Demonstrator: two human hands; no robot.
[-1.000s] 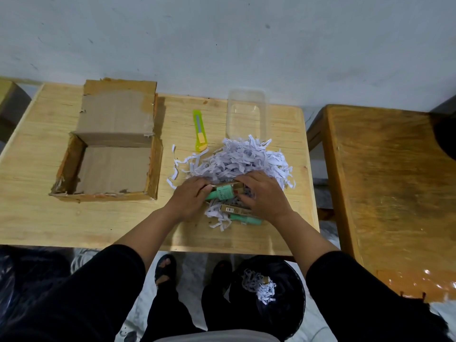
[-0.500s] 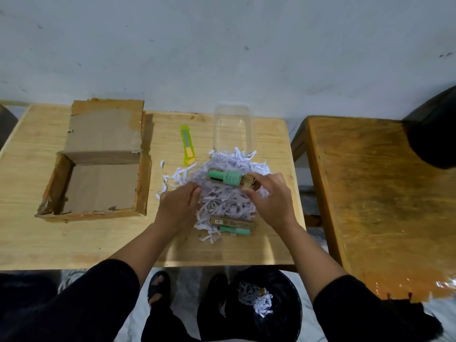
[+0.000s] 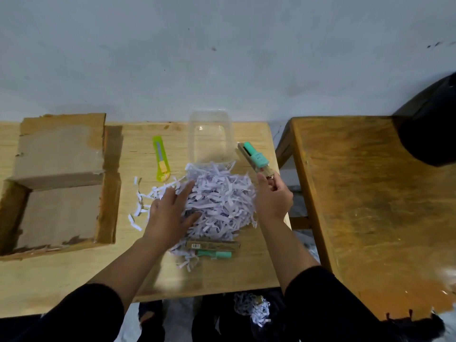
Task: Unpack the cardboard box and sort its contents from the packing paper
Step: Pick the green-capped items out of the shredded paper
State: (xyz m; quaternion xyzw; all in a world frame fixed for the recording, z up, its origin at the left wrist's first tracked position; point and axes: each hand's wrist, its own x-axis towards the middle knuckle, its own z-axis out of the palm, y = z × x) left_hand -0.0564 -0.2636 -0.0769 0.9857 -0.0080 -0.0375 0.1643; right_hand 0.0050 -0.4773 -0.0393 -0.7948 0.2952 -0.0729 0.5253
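Right hand (image 3: 272, 198) pinches a packaged green item (image 3: 255, 157) by its lower end, raised just right of the clear plastic container (image 3: 211, 138). Left hand (image 3: 170, 211) lies flat, fingers spread, on the shredded paper pile (image 3: 222, 201) in front of the container. Second packaged item (image 3: 212, 246) sits at the pile's near edge. Empty cardboard box (image 3: 59, 183) is far left; green utility knife (image 3: 161, 157) is left of the container.

Left hand (image 3: 170, 211): palm down, fingers spread and straight, forearm bare, black sleeve at the elbow. Right hand (image 3: 272, 197): raised, fingers curled, thumb and fingertips pinching; forearm bare.
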